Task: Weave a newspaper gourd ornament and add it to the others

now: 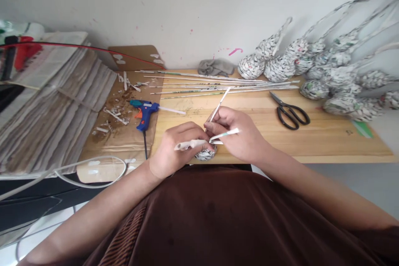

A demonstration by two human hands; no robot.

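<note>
A small woven newspaper piece (205, 154) sits at the table's front edge, partly covered by my fingers. My left hand (182, 145) is closed around its top, and a thick pale paper tube (190, 144) juts out to the left over that hand. With thumb and fingers pinched, my right hand (238, 133) holds a thin rolled paper stick (220, 103) that slants up and away. Another paper stick (226, 134) with a green mark pokes out of the weave toward the right, in front of my right hand. Where the sticks enter the weave is hidden by my fingers.
Several rolled paper sticks (202, 87) lie across the back of the wooden table (258, 116). Black-handled scissors (288, 112) are to the right, woven newspaper shapes (280, 68) behind them. A blue glue gun (145, 112), paper scraps (116, 116) and stacked newspapers (71, 95) occupy the left.
</note>
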